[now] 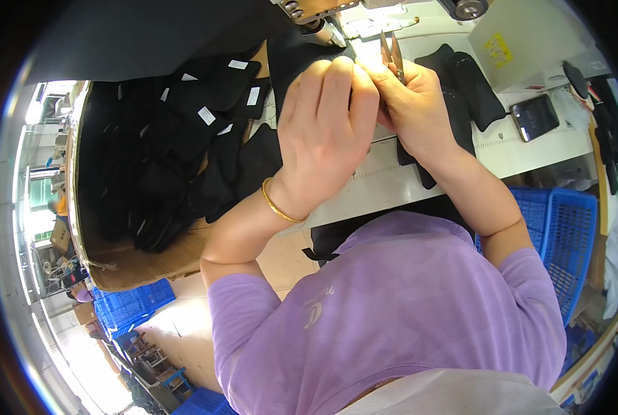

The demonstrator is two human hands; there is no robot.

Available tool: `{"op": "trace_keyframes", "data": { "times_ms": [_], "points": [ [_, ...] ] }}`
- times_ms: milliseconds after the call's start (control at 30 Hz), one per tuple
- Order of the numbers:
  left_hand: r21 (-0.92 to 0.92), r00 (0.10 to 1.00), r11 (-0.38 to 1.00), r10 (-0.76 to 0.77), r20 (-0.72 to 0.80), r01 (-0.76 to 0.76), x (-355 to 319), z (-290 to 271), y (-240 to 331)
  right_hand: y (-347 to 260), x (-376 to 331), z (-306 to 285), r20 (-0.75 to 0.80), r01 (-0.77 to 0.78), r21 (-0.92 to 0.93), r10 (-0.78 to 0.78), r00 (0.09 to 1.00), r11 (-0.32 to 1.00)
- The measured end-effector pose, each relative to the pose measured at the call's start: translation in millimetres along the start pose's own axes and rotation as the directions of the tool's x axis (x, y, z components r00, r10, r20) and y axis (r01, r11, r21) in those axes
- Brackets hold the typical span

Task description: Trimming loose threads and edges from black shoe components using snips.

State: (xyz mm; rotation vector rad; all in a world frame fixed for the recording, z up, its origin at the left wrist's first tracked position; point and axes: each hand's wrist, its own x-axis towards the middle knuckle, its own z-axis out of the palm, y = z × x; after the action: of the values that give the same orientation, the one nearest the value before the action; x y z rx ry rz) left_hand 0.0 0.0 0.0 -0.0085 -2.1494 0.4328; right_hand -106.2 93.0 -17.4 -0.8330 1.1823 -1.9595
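Thread snips (394,57) stand blades-up in our right hand (414,104), fingers clamped on them; our left hand (325,121) (just beside, touching) pinches black fabric (296,59) on the table (530,149) below the blades

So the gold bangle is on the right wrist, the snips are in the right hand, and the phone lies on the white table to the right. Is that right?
Not quite. The gold bangle is on the left wrist, just below the left hand, as the head view shows. The rest holds: the snips stick up from the right hand, and the phone lies on the white table to the right.
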Motion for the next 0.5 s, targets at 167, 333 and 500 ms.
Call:
{"op": "trace_keyframes", "data": {
  "times_ms": [167,333,500],
  "points": [
    [0.01,0.999,1.0,0.013,-0.051,-0.013,2.7,13.3,-9.4,-1.8,0.3,0.9,0.025,0.019,-0.029,-0.018,1.0,0.999],
    [0.005,0.999,1.0,0.021,-0.041,-0.02,2.4,14.4,-11.8,-1.9,0.9,-1.1,0.036,0.015,-0.065,-0.012,0.999,0.998],
    [-0.011,1.0,1.0,0.009,-0.025,-0.009,-2.9,9.2,-12.8,0.9,-2.0,-5.2,0.09,0.009,-0.065,-0.003,0.996,0.998]
  ]
}}
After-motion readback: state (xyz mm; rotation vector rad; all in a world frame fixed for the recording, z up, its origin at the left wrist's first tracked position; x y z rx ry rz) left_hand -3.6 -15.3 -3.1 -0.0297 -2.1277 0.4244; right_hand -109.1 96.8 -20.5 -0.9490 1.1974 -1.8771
